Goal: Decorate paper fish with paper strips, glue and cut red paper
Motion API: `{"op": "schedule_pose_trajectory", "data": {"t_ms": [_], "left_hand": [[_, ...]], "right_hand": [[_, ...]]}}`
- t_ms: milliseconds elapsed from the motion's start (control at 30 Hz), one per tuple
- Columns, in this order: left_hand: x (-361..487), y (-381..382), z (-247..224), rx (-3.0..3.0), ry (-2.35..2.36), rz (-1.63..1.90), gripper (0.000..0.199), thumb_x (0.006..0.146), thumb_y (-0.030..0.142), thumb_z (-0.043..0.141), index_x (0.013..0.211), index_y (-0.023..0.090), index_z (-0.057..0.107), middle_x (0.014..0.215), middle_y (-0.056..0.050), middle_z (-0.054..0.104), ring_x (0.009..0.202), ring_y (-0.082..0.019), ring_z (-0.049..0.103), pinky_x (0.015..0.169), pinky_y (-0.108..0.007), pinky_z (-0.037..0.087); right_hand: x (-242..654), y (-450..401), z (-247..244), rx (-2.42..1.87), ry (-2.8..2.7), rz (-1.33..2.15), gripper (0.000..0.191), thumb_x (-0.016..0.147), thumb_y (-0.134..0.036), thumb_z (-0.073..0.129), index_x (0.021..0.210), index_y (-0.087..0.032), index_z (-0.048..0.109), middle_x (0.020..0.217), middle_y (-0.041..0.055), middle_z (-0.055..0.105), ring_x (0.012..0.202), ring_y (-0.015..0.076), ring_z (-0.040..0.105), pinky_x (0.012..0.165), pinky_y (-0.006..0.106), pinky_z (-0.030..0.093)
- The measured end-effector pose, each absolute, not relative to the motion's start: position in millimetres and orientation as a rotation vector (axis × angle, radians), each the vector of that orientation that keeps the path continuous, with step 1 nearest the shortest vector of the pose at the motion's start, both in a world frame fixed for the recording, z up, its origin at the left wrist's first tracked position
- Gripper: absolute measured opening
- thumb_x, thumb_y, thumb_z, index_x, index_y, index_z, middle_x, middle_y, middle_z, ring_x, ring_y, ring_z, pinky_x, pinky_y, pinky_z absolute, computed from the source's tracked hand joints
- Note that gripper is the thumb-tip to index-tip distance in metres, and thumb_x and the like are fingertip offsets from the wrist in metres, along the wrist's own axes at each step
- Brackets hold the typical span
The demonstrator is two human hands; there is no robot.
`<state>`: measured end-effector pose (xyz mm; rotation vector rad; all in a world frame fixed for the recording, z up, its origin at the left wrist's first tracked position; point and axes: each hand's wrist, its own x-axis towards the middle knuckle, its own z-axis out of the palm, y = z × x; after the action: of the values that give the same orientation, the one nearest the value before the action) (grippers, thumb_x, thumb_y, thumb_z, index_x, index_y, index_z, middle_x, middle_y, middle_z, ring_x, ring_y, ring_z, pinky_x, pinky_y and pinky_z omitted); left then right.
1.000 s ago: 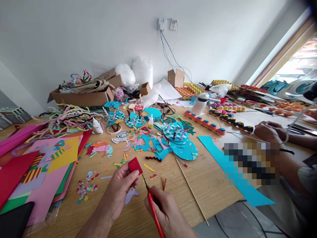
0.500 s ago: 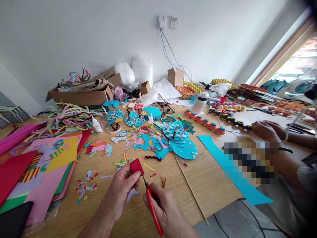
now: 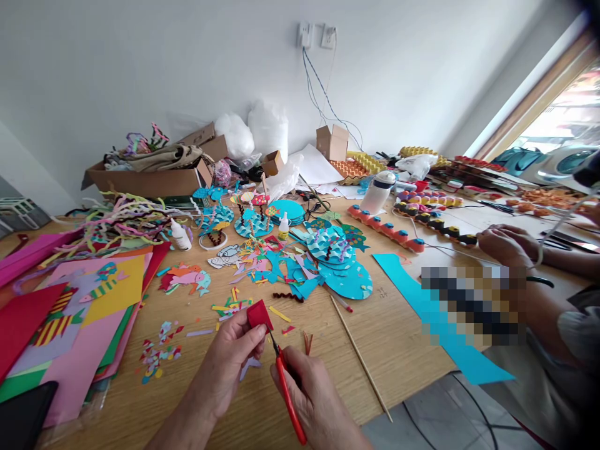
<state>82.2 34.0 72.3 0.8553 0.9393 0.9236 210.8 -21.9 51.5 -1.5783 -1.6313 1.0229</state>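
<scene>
Low in the middle of the view, my left hand [image 3: 237,350] pinches a small folded-looking piece of red paper [image 3: 259,314] between thumb and fingers. My right hand [image 3: 304,384] grips red-handled scissors [image 3: 289,400], whose tips touch the lower right edge of the red paper. Just beyond my hands lie thin paper strips [image 3: 229,306] in yellow and green, and a dark wavy pipe cleaner [image 3: 288,297]. Small paper confetti [image 3: 162,353] is scattered to the left of my left hand.
Coloured sheets [image 3: 112,281] are stacked at the left. Blue paper scraps [image 3: 281,265] and glue bottles [image 3: 180,235] lie further back. A wooden stick [image 3: 359,356] and a long blue strip [image 3: 407,297] are on the right, near another person's hands [image 3: 504,244].
The view has shifted very slightly. My hands, the red paper and the scissors keep nearly the same positions.
</scene>
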Motion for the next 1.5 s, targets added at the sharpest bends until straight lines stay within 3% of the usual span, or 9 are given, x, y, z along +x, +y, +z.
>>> {"op": "schedule_pose_trajectory", "data": {"t_ms": [467,667,1233,1500], "left_hand": [[79.1,37.4,67.5,0.845,0.929,0.904,0.027,0.067,0.038,0.072,0.080,0.017,0.061,0.058,0.005,0.053,0.053,-0.008,0.044,0.052,-0.019,0.036],[79.9,38.0,66.9,0.857,0.977,0.915,0.030,0.062,0.039,0.074,0.076,0.016,0.062,0.056,0.005,0.051,0.050,-0.008,0.043,0.050,-0.018,0.034],[83.9,33.2,65.4,0.890,0.925,0.833,0.025,0.066,0.037,0.070,0.077,0.016,0.062,0.054,0.005,0.048,0.051,-0.009,0.039,0.050,-0.020,0.031],[86.0,31.5,64.6,0.859,0.872,0.818,0.023,0.065,0.036,0.070,0.072,0.016,0.061,0.054,0.005,0.048,0.051,-0.009,0.039,0.050,-0.021,0.031]], "right_hand": [[213.1,-22.4,43.2,-1.571,-1.694,0.935,0.036,0.086,-0.044,0.030,0.058,-0.021,0.030,0.051,-0.0050,0.031,0.046,0.0091,0.028,0.044,0.022,0.021],[212.2,-21.6,38.0,-1.535,-1.679,0.880,0.037,0.086,-0.044,0.033,0.056,-0.021,0.030,0.048,-0.0058,0.029,0.044,0.0080,0.026,0.041,0.021,0.020],[213.9,-21.6,42.9,-1.536,-1.601,1.078,0.036,0.085,-0.046,0.031,0.059,-0.021,0.032,0.053,-0.0048,0.032,0.050,0.0094,0.028,0.046,0.022,0.023],[213.8,-22.4,37.6,-1.490,-1.587,0.998,0.035,0.086,-0.042,0.032,0.058,-0.021,0.030,0.052,-0.0055,0.031,0.049,0.0091,0.028,0.044,0.021,0.022]]}}
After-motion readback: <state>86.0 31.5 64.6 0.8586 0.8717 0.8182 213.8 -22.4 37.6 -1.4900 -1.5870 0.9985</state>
